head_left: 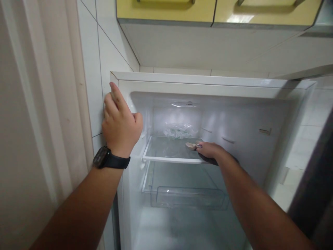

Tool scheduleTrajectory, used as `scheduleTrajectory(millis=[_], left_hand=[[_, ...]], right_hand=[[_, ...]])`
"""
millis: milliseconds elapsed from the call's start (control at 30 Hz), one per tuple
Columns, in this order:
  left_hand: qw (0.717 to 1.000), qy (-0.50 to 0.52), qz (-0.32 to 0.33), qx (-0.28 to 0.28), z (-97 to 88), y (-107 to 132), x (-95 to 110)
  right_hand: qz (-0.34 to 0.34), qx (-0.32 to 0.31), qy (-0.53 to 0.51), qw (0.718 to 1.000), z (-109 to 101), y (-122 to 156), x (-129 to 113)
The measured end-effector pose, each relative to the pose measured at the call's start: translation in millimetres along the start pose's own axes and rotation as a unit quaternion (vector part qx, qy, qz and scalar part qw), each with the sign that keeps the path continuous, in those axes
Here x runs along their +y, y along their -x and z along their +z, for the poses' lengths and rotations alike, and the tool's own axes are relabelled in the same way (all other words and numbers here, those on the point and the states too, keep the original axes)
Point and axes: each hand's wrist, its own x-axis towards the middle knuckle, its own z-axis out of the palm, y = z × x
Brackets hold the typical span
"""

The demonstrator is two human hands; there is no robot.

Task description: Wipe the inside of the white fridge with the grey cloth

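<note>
My left hand is braced at the left edge of the open fridge, near its upper corner. Its index finger points up, the other fingers bend around the outer side, and the thumb sticks out toward the interior. Inside the fridge, my right hand is closed on a small crumpled greyish-beige cloth, low over the right part of the upper glass shelf. Most of its fingers are hidden. Behind the cloth, a clear crumpled plastic bag lies at the back of that shelf.
Below is a second glass shelf with a clear plastic drawer front. Yellow cabinets hang above the fridge. A pale curtain and white wall tiles are close on the left.
</note>
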Motion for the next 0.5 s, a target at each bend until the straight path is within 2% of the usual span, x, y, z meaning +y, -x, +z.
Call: scheduleTrajectory(millis=[100, 233, 400, 500], left_hand=[[1.0, 0.002, 0.004, -0.006, -0.2, 0.0, -0.9], [1.0, 0.001, 0.01, 0.002, 1.3, 0.0, -1.8], [1.0, -0.004, 0.017, 0.009, 1.8, 0.5, -1.9], [1.0, -0.004, 0.015, 0.004, 0.9, 0.7, -1.7]], right_hand=[[-0.018, 0.005, 0.013, 1.0, -2.2, 28.4, -17.2], [-0.074, 0.025, 0.016, 0.997, -2.6, 48.9, -64.4], [-0.167, 0.036, 0.004, 0.985, -2.0, 53.8, -135.4], [-0.198, 0.022, -0.003, 0.98, -3.3, 46.3, -162.3]])
